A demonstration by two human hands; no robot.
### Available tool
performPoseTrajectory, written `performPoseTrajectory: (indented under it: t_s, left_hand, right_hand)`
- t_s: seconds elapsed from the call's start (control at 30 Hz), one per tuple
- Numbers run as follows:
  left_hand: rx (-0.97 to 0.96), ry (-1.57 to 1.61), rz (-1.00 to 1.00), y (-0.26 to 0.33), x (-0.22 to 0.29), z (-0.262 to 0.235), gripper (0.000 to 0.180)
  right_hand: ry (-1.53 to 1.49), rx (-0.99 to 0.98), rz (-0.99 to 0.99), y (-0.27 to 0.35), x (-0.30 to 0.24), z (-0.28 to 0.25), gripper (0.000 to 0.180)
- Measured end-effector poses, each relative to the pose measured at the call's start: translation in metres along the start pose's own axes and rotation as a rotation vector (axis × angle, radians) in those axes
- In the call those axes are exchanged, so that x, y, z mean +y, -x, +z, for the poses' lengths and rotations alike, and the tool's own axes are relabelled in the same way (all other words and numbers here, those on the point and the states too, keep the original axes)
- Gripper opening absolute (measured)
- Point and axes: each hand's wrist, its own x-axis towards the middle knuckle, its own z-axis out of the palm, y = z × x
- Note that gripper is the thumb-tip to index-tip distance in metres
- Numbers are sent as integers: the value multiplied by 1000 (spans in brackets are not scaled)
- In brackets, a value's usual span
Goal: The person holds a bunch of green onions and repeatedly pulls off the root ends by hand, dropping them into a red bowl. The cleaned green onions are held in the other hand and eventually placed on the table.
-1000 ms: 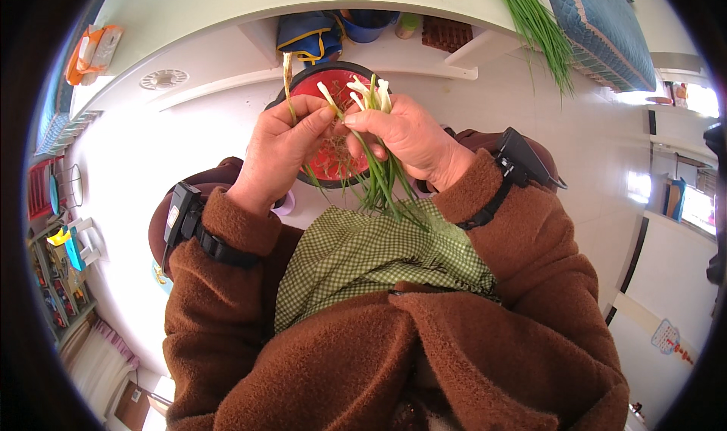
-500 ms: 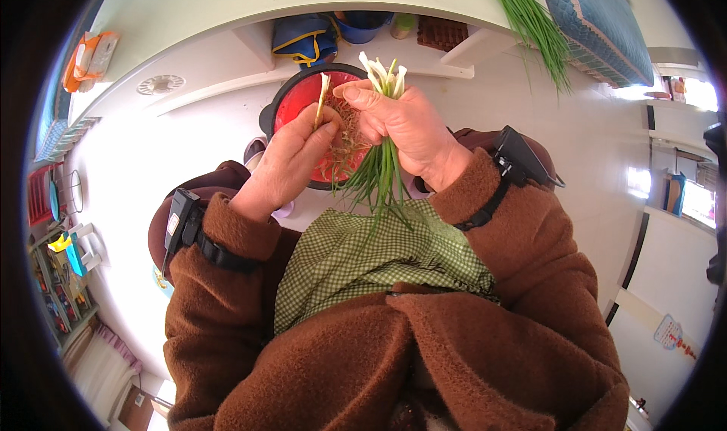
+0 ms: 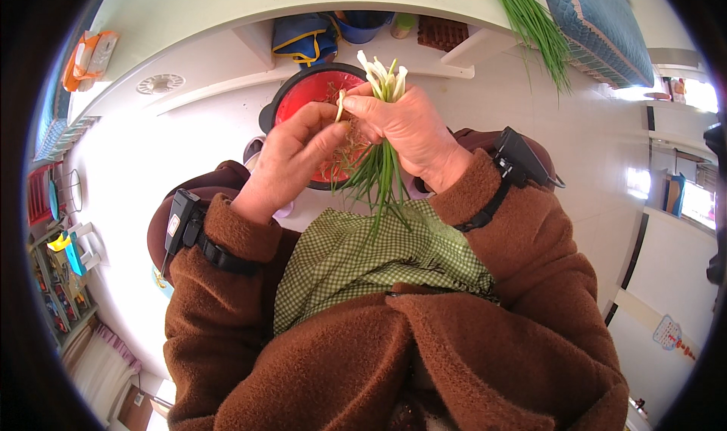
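Observation:
My right hand point(image 3: 413, 132) grips a bunch of green chives point(image 3: 379, 174), white ends up and green leaves hanging down over my green checked apron point(image 3: 363, 261). My left hand point(image 3: 291, 158) pinches one thin stalk point(image 3: 340, 105) beside the bunch, fingertips touching those of the right hand. Both hands are over a red basin point(image 3: 307, 90) with a black rim that holds trimmings on the floor.
A long pile of green chives point(image 3: 530, 22) lies on the white ledge at the upper right beside a blue quilted cushion point(image 3: 598, 22). A blue bag point(image 3: 307, 34) and a blue tub point(image 3: 363, 24) sit behind the basin. White floor surrounds me.
Both hands have shifted slightly; the left hand moved from the bunch's base to pinch a single stalk at its side, while the right hand kept holding the chives upright.

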Motion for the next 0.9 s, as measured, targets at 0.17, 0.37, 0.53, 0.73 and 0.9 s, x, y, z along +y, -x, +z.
performPoseTrajectory:
  t_s: [0.17, 0.37, 0.53, 0.73, 0.9]
  left_hand:
    - [110, 12, -47, 2, 6, -1, 15]
    - [198, -84, 6, 1, 6, 1, 11]
    - [194, -140, 27, 3, 6, 2, 10]
    - [202, -150, 45, 3, 4, 3, 9]
    - [177, -175, 21, 2, 1, 3, 10]
  right_hand:
    - [86, -10, -23, 2, -2, 1, 18]
    - [146, -4, -59, 6, -9, 6, 17]
    - [198, 53, -99, 6, -8, 10, 16]
    - [204, 62, -95, 6, -6, 8, 14]
    - [174, 32, -53, 5, -6, 4, 13]
